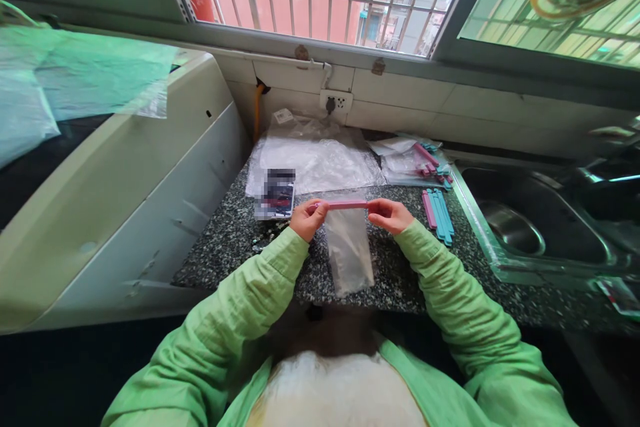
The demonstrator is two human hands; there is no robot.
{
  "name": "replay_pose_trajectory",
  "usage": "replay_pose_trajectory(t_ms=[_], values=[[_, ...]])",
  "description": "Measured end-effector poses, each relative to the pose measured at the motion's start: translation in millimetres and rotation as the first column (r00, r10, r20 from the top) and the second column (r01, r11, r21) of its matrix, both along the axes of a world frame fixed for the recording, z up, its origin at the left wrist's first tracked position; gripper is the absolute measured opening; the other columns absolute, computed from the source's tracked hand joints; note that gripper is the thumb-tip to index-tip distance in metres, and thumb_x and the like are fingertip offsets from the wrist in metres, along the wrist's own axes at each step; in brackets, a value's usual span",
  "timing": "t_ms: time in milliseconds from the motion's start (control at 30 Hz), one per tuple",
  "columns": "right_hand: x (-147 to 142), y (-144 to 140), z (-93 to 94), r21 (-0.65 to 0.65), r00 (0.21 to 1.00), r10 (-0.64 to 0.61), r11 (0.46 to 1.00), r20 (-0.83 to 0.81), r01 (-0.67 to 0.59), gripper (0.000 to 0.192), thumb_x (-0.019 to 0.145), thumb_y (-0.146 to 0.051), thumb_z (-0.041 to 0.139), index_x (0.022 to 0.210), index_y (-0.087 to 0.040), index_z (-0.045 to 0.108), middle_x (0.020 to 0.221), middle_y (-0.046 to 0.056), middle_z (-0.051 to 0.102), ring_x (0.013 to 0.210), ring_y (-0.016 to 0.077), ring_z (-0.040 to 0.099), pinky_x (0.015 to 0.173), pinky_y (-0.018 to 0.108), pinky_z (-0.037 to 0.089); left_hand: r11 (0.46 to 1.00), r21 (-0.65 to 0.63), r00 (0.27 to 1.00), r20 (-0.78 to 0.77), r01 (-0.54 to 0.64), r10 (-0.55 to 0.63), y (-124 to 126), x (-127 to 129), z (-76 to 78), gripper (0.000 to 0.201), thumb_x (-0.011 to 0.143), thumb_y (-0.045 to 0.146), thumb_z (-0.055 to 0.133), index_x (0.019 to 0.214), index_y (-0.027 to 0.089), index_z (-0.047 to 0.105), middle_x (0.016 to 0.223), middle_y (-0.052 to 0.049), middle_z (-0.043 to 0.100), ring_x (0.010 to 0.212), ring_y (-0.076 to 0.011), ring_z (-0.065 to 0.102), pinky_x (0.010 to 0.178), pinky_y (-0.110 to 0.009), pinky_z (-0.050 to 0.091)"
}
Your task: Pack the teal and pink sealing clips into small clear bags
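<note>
1. Left hand (309, 219) and right hand (389, 215) each have fingers closed on one end of the pink clip (347, 204), frame centre.
2. Clip's long axis runs left-right between the hands, both equally near.
3. Clear bag (349, 253) hangs from the clip over the bench (235, 240).
4. Spare clips (438, 213) lie right of the right hand, beside the sink (525, 227).
</note>
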State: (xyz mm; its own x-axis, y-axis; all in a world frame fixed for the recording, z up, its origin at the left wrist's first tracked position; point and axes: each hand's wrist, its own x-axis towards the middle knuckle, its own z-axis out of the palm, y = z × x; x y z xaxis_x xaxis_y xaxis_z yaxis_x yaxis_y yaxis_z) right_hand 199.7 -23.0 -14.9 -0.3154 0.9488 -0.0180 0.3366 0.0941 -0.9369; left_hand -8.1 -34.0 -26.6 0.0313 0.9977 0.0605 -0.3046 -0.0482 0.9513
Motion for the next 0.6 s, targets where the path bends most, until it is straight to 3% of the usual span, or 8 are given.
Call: replay_pose_trajectory(t_ms=[200,333,500,600], values=[[-2.1,-1.7,-5.3,0.066,0.998,-0.015,0.998,0.058,0.011,0.039,0.055,-0.047,0.063,0.074,-0.014,0.059,0.056,-0.002,0.05,0.049,0.0078,0.042,0.049,0.023,0.036,0.994,0.023,0.979,-0.174,0.107,-0.101,1.2,-1.2,-9.2,0.035,0.055,0.047,0.066,0.059,0.013,0.058,0.037,0.007,0.036,0.034,-0.0032,0.029,0.035,-0.017,0.019],[-1.8,-1.7,-5.4,0.221,0.982,0.001,0.974,0.189,-0.043,0.021,0.06,-0.034,0.06,0.07,-0.015,0.06,0.059,-0.001,0.051,0.049,0.0075,0.039,0.048,0.022,0.034,0.994,0.038,0.967,-0.239,0.103,-0.091,-2.2,0.0,-3.4,0.029,0.054,0.04,0.068,0.057,0.013,0.058,0.039,0.007,0.038,0.037,-0.0029,0.029,0.037,-0.017,0.019],[-0.6,-1.8,-4.1,0.342,0.958,0.009,0.933,0.288,-0.112,0.01,0.061,-0.023,0.058,0.068,-0.017,0.061,0.061,0.001,0.055,0.052,0.0086,0.042,0.051,0.022,0.036,0.994,0.016,0.976,-0.193,0.109,-0.104,-4.4,5.9,0.1,0.027,0.051,0.037,0.07,0.055,0.013,0.056,0.039,0.007,0.04,0.036,-0.0035,0.032,0.037,-0.016,0.023],[4.9,-0.9,1.6,0.386,0.951,-0.022,0.917,0.307,-0.103,0.01,0.063,-0.023,0.057,0.069,-0.017,0.062,0.062,0.001,0.056,0.053,0.009,0.044,0.052,0.022,0.036,0.989,-0.026,0.98,-0.136,0.144,-0.146,-1.1,11.7,-3.8,0.031,0.048,0.039,0.072,0.06,0.014,0.059,0.043,0.005,0.049,0.039,-0.0059,0.042,0.038,-0.017,0.031]])
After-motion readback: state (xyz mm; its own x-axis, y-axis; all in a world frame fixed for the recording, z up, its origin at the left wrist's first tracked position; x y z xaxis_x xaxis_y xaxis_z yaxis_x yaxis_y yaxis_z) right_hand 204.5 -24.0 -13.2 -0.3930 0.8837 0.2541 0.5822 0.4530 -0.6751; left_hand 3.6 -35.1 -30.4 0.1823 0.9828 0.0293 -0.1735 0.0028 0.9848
